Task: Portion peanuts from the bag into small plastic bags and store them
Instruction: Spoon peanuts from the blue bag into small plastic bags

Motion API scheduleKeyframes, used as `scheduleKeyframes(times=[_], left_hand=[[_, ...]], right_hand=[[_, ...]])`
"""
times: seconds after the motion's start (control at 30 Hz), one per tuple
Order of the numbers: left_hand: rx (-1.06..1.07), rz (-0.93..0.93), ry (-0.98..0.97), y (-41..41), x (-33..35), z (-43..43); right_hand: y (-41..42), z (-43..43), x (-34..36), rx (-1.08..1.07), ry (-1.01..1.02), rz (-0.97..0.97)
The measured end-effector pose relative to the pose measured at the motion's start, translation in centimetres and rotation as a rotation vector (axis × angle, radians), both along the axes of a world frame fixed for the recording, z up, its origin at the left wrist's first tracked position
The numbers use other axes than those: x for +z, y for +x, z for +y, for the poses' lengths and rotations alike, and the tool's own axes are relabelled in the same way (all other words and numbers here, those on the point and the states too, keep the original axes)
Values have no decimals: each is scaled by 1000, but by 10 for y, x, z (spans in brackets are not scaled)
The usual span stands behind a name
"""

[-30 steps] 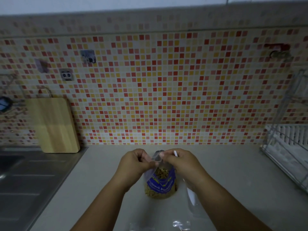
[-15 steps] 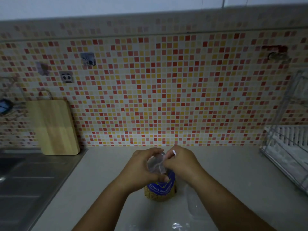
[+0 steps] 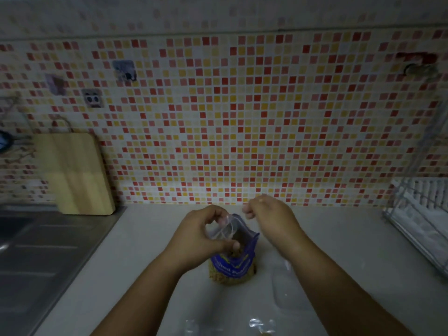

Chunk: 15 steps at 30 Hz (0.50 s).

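Observation:
A clear bag of peanuts with a blue label (image 3: 231,267) stands upright on the pale counter (image 3: 150,263), its top open. My left hand (image 3: 203,232) grips the bag's upper left edge, thumb across the front. My right hand (image 3: 271,215) hovers just right of the bag's mouth, fingers curled loosely, apart from the plastic; whether it pinches anything is too blurred to tell. Small clear plastic bags (image 3: 288,287) lie flat on the counter to the right of the peanut bag, with more crinkled plastic (image 3: 259,323) at the near edge.
A steel sink and drainboard (image 3: 41,258) fill the left. A wooden cutting board (image 3: 75,173) leans on the mosaic tile wall. A wire dish rack (image 3: 421,219) stands at the right.
My right hand has let go of the bag's top and moved right and up. My left hand keeps hold, and the bag's mouth now stands open.

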<state>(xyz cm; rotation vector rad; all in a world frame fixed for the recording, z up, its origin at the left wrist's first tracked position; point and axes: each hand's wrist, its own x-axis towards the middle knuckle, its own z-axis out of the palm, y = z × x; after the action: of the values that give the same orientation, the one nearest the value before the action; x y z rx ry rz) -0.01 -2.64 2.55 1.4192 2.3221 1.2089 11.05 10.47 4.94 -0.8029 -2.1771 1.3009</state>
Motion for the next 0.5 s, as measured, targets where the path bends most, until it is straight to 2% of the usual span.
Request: scheduleKeyframes(times=[0.1,0.2,0.5], left_hand=[[-4,-34,19,-6,-5,-4],[30,-51,21,-11,-9,-5],[51,-84,-41,-22,-22,-1]], right_hand=[[0,7,6,-86,-161,328],[1,10,8,-87,-96,432],[-22,18,-49,138,204,128]])
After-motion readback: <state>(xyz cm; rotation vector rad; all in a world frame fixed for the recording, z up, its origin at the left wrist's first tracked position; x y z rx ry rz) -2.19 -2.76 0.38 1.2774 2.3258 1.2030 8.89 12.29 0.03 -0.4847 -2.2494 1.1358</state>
